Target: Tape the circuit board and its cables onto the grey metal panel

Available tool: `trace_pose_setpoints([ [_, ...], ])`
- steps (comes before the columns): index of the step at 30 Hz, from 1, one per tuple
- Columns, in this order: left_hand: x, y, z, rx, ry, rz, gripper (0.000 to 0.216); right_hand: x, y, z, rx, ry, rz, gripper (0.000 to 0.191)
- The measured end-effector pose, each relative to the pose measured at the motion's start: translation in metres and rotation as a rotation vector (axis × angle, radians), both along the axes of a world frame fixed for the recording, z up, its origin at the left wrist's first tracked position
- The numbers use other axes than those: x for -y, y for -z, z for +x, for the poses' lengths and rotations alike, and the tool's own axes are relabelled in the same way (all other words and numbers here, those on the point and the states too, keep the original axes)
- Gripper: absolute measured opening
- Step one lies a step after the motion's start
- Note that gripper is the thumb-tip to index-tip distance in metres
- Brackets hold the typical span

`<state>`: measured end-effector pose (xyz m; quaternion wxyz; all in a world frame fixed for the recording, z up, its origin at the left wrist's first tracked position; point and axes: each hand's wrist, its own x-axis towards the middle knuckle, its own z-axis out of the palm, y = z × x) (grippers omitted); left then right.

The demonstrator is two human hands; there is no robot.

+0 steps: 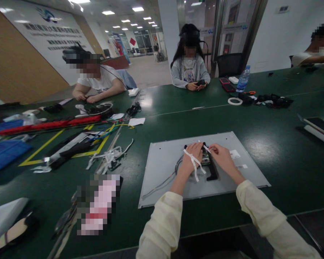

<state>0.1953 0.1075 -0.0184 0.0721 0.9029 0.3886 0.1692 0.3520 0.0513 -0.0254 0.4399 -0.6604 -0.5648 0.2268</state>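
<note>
A flat grey metal panel (pixel 164 162) lies on the green table in front of me. Near its middle sits a small circuit board with a black bracket (pixel 212 172) and a grey cable (pixel 162 183) running off to the lower left. My left hand (pixel 192 158) rests on the board with fingers curled, a white strip (pixel 196 166) draped over its back. My right hand (pixel 221 155) pinches the other end of the white strip just right of the board.
Cables, white strips and black parts (pixel 78 151) litter the table to the left inside yellow tape lines. A tape roll (pixel 235 101) and water bottle (pixel 243 80) stand far right. Three other people sit around the table. A dark tablet (pixel 320 126) lies at the right edge.
</note>
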Motion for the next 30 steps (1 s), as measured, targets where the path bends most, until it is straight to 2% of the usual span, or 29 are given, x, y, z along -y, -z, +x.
trace_pose_setpoints([
  [9,0.0,0.0,0.001,0.003,-0.005,0.022,0.038,-0.002,0.009,0.001,0.144,0.011,-0.043,0.018],
  [18,-0.001,0.002,0.001,-0.009,-0.016,0.034,0.041,0.002,-0.003,-0.009,-0.096,-0.053,-0.006,0.018],
  [24,0.0,0.001,0.002,-0.002,-0.017,0.018,0.041,0.0,0.005,-0.002,0.031,0.048,-0.052,0.02],
  [30,0.001,0.001,0.002,0.015,-0.027,-0.012,0.039,0.001,0.006,0.0,0.033,0.017,-0.108,0.02],
])
